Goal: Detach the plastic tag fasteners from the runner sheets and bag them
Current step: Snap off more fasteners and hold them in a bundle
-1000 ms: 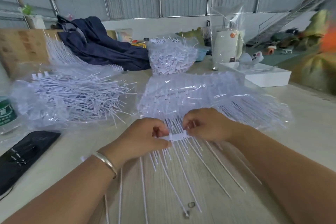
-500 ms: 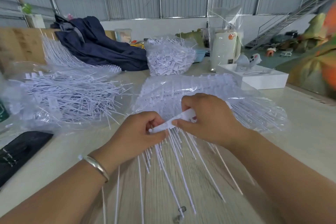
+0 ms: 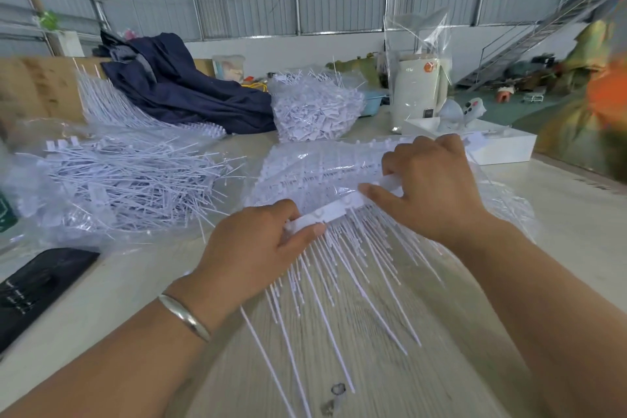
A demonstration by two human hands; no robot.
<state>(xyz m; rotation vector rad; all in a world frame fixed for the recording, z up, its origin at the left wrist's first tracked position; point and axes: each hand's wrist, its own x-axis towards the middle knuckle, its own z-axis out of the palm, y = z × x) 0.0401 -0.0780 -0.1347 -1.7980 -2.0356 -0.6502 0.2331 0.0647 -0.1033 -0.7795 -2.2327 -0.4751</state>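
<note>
1. the job is mid-stream — both hands are working one runner sheet [image 3: 334, 210], a white bar held just above the tabletop [image 3: 559, 214] at the centre of the view, with its long thin fasteners [image 3: 342, 285] fanning down toward 6 o'clock, plainly not yet pulled off.
2. the left hand [image 3: 251, 248] pinches the bar's lower end, thumb on top and fingers [image 3: 307, 231] curled beneath; the right hand [image 3: 431, 187] pinches the upper end toward 2 o'clock, fingers bent over it. the bar sits tilted between them, which looks to me like a twisting or snapping grip.
3. done so far, as i judge it: at 9 o'clock a clear bag [image 3: 112, 187] lies spread open and holds a thick heap of loose fasteners, and at 12 o'clock a second, fuller bag [image 3: 315, 112] stands bunched up with white pieces — i cannot tell whether those are fasteners or stripped offcuts.
4. left to do: directly behind the hands, around 1 o'clock, a plastic-wrapped stack of runner sheets [image 3: 322, 170] seems untouched, and more white strands [image 3: 101, 102] fan out at 10 o'clock beside a dark blue cloth [image 3: 190, 92].
5. so a good share is bagged, yet a sizeable supply remains — roughly the middle of the work, by my reckoning.
</note>
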